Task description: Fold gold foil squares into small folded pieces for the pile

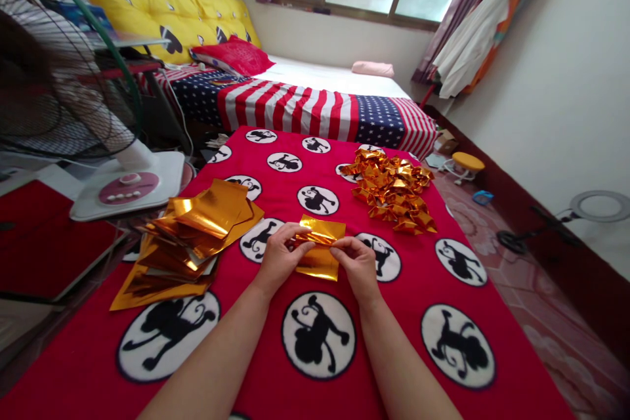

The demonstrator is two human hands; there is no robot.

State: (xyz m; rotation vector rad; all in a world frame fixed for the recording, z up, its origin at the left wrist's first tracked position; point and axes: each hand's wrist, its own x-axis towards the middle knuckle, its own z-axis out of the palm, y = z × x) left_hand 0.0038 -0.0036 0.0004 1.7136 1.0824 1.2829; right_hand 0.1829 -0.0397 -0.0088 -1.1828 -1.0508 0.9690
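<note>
A gold foil sheet (319,265) with a raised crease across its middle lies on the red cloth between my hands. My left hand (283,253) pinches the crease at its left end, thumb and fingers together. At the right end my right hand (356,261) pinches the same crease. To the left is a loose, fanned stack of flat gold sheets (211,213). Several folded gold foil pieces (394,190) are heaped at the back right of the cloth.
The red cloth (394,354) with monkey prints covers the table. A fan's white base (162,177) stands at the left, beside a red panel (44,236). Beyond the table is a bed (315,111); a yellow stool (467,161) and a ring-shaped stand (598,205) are at the right.
</note>
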